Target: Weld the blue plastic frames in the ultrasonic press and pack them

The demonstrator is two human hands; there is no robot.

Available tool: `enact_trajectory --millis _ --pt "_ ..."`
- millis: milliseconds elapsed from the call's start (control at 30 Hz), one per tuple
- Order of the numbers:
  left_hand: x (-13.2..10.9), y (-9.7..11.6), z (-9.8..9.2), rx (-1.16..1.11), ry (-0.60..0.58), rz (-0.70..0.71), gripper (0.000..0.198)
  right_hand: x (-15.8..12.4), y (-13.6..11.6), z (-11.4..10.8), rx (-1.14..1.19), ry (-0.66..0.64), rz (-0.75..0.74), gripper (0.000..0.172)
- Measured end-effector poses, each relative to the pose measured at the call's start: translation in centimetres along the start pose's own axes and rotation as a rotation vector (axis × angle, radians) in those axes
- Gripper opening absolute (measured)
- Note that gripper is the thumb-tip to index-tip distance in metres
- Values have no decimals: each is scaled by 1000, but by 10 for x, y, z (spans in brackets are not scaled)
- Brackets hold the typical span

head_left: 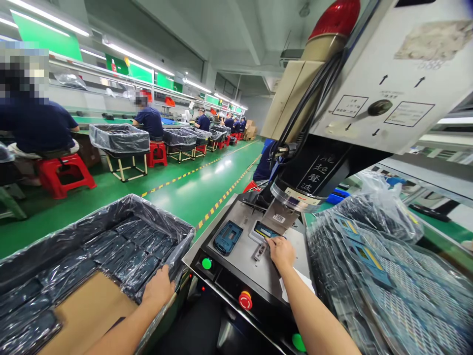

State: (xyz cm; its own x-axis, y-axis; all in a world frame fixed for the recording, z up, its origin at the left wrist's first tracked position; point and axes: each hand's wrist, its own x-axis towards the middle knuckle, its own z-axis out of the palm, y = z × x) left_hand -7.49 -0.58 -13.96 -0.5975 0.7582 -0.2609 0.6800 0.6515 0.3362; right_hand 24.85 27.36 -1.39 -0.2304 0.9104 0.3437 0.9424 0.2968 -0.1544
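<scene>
My left hand [159, 287] rests on the near right corner of a plastic-lined box [55, 246] of dark blue parts, its fingers curled over one of them [142, 273]. My right hand [281, 251] reaches onto the metal plate [244, 251] of a welding machine. Its fingertips press a small blue part [263, 230] in the fixture under the machine's round horn [295, 197]. A second blue fixture [228, 237] sits to the left on the plate, holding nothing.
A green button [206, 264], a red stop button [245, 300] and another green button [298, 342] line the machine's front. Bagged trays [388, 286] of parts lie to the right. Seated workers, red stools [62, 175] and lined bins [118, 140] fill the left aisle.
</scene>
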Motion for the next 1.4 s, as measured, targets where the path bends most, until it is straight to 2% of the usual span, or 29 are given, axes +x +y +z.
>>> enact_trajectory --millis 233,500,600,700,767,867,933,1033,1100,1167,1267,1333,1400 --pt "0 1 -1 20 -16 -16 31 7 5 2 -6 -29 15 30" --pt "1 0 -2 31 -13 -20 37 2 -3 3 16 29 56 37" --pt "2 0 -1 32 -12 -22 38 0 -5 -5 42 58 0 40" --pt "3 -2 1 35 -13 -17 39 -12 -8 -18 82 61 -96 36" --pt "5 -4 2 32 -15 -6 40 -29 -12 -29 131 77 -160 33" --pt "8 -8 3 8 -28 -9 45 -69 -21 -53 299 146 -275 36" --pt "7 -9 3 -24 31 -5 49 -104 -28 -72 412 153 -311 38" --pt "-7 -1 2 -135 245 131 49 -161 -37 -93 623 -2 -261 34" --pt "-29 13 2 -282 288 276 46 -195 -40 -94 745 -154 -164 36" --pt "-56 34 1 -458 168 415 47 -224 -41 -83 841 -320 -30 41" --pt "-96 70 -3 -636 -161 630 58 -256 -41 -55 963 -560 171 50" --pt "-114 90 -5 -623 -362 744 62 -269 -40 -37 1041 -681 251 54" --pt "-123 104 -4 -515 -463 760 50 -277 -39 -27 1064 -719 272 54"
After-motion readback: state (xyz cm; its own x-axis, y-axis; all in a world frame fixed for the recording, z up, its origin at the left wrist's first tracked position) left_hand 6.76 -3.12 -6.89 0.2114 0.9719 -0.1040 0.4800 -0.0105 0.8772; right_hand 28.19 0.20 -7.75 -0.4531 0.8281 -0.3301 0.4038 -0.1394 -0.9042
